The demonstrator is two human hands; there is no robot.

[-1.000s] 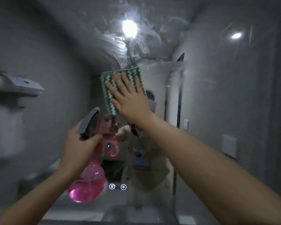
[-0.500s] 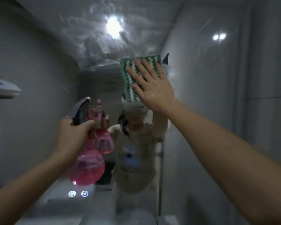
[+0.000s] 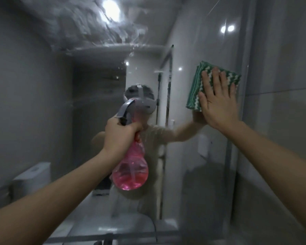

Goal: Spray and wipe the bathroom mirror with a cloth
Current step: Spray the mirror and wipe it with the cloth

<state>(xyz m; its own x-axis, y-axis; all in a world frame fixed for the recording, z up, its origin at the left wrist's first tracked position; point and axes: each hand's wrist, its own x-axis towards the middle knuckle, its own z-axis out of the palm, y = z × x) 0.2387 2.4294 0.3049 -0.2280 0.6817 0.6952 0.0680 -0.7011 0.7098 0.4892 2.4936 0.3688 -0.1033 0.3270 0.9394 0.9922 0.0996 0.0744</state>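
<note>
The bathroom mirror (image 3: 60, 85) fills most of the view, with streaky smears across its top. My right hand (image 3: 218, 101) presses a folded green-and-white cloth (image 3: 198, 85) flat against the glass near the mirror's right edge, fingers straight and spread. My left hand (image 3: 121, 137) grips the neck of a pink spray bottle (image 3: 131, 172) with a grey trigger head, held upright in front of the mirror's middle. Pink liquid fills the bottle's lower bulb.
A grey tiled wall (image 3: 281, 85) stands to the right of the mirror. The reflection shows a person, a toilet (image 3: 31, 175) at lower left and a glass shower screen. A basin rim (image 3: 113, 237) runs along the bottom.
My right hand has slid the cloth rightward and downward across the glass to the mirror's right edge. The view has shifted, and the bottle stays in my left hand.
</note>
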